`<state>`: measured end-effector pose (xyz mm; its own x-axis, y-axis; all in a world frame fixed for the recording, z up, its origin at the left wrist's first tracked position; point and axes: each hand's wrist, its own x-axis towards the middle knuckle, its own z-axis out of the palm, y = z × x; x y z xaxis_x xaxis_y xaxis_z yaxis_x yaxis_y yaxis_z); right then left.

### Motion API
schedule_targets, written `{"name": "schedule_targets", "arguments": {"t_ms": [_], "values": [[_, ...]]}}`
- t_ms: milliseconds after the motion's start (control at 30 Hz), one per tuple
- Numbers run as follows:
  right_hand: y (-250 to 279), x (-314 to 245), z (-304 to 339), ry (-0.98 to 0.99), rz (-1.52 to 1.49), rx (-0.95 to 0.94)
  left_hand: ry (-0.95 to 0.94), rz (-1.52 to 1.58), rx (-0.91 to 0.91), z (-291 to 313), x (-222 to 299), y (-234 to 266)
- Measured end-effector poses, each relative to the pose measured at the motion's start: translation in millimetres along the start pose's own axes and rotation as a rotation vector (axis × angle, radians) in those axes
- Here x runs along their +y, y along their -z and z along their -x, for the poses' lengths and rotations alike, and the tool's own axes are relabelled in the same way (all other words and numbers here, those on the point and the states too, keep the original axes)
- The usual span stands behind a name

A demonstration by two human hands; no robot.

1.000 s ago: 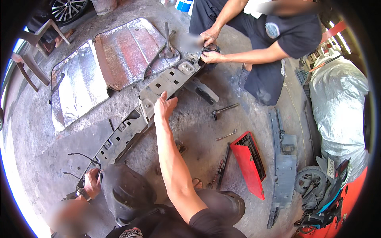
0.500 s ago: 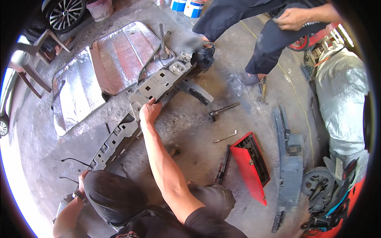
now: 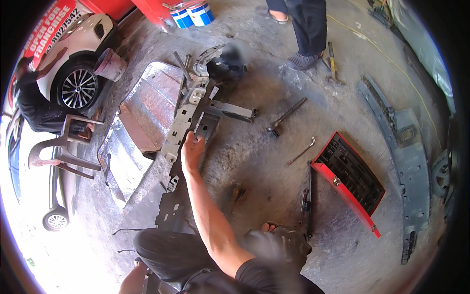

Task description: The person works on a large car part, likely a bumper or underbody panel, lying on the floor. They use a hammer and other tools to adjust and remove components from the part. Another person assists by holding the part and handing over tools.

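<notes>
A long grey metal car body frame point(image 3: 177, 139) with square cutouts lies slanting across the floor ahead of me. My right hand point(image 3: 193, 151) is closed round its right edge near the middle. Beside this grip a dark lower rail point(image 3: 210, 125) shows, and a short grey bracket point(image 3: 232, 111) sticks out to the right. The frame's near end runs down beside my left knee. My left hand point(image 3: 139, 263) is low beside that knee, mostly hidden, and its fingers do not show. A black part point(image 3: 226, 66) sits at the far end, partly blurred.
An open red toolbox point(image 3: 350, 174) lies to the right, near a ratchet wrench point(image 3: 288, 116), a thin wrench point(image 3: 301, 151) and a hammer point(image 3: 333, 63). A silver sunshade point(image 3: 142, 117) is left of the frame. Another person's legs point(image 3: 308, 29) stand beyond; a long grey panel point(image 3: 409, 161) lies far right.
The view has swung left, and the frame now stands steeper in it. My right hand still grips the frame; my left hand has become mostly hidden. The other person has moved partly out of view.
</notes>
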<state>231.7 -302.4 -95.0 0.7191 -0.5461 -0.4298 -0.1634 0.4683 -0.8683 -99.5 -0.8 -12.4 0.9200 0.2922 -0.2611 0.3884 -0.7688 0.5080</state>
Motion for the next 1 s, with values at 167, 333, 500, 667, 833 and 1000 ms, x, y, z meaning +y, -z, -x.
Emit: {"name": "schedule_targets", "arguments": {"t_ms": [167, 333, 500, 667, 833, 1000], "values": [[19, -16, -4, -0.035, -0.009, 0.158, 0.032, -0.028, -0.007, 7, 9, 2], [27, -60, 9, 0.101, -0.102, 0.200, 0.057, -0.046, -0.001, 18, 13, 3], [25, -128, 18, 0.293, -0.358, -0.132, 0.050, -0.043, 0.004, 20, 9, 3], [31, -183, 44, 0.694, -0.176, -0.426, -0.038, -0.001, -0.034, -9, 3, -5], [43, -230, 119, 1.023, 0.065, -0.831, -0.160, 0.038, -0.078, -36, -12, 0], [-11, -254, 153, 1.313, 0.371, -0.869, -0.383, -0.070, -0.151, -119, 0, -11]]}}
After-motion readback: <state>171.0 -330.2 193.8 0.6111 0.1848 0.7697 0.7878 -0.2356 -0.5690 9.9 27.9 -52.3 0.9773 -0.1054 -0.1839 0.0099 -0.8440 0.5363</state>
